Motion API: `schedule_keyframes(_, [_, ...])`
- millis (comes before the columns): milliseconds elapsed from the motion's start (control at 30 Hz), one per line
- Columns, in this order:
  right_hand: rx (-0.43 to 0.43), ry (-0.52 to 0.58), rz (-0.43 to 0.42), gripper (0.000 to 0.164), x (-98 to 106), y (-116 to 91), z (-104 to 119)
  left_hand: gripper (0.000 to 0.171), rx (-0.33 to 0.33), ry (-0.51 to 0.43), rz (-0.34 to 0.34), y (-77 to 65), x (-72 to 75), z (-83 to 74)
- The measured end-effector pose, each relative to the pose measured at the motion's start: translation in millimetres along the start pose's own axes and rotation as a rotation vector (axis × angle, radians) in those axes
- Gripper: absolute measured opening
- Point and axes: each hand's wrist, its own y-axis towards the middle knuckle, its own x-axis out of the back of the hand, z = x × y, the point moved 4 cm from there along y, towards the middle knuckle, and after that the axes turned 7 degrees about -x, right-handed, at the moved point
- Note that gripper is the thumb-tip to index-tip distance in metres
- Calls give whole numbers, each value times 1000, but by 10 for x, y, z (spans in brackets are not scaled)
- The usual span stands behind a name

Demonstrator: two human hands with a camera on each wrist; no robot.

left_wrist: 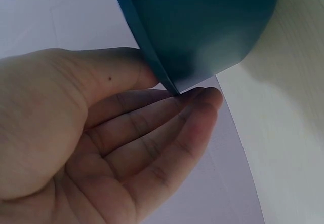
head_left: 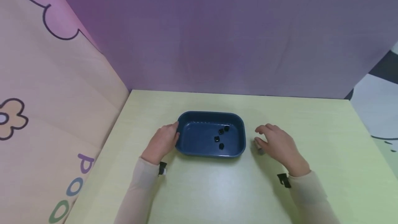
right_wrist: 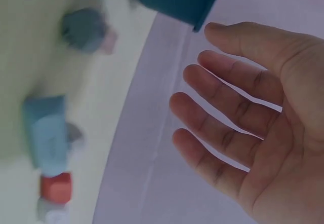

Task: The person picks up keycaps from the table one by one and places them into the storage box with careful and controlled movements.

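A dark blue rectangular tray (head_left: 199, 153) rests on the table with several small black pieces (head_left: 221, 131) in its right half; some look like cubes. My left hand (head_left: 163, 141) holds the tray's left rim, thumb against the edge and fingertips at the wall, as the left wrist view shows close up. To the right of the tray hovers my right hand (head_left: 278, 146), fingers loosely bent and apart, holding nothing. Beneath its thumb lies a small greyish object (head_left: 259, 148), partly hidden. The right wrist view shows the empty palm and the tray's corner (right_wrist: 177, 1).
Blurred in the right wrist view are a light blue block (right_wrist: 48, 135), a red piece (right_wrist: 55, 187) and a dark grey-blue round piece (right_wrist: 83, 30). A purple backdrop (head_left: 217, 37) stands behind the pale yellow table (head_left: 199, 189), and a printed panel (head_left: 62, 96) borders its left side.
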Motion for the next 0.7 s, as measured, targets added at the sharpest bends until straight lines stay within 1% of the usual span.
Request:
schedule_keyframes(200, [-41,-6,48,25,-109,-58,-137,41,7,-2,7,4,0,-4])
schedule_keyframes(333, [-54,-23,45,24,-187,-82,-182,42,10,-3,12,3,4,-6])
schedule_keyframes(433, [-88,-43,48,26,-238,-94,-217,42,7,-1,11,6,3,-7])
schedule_keyframes(600, [-170,-69,118,29,-342,-98,-262,42,1,1,7,9,4,-5])
schedule_keyframes(700, [-199,-77,145,30,-375,-95,-268,42,-1,4,7,8,9,-5])
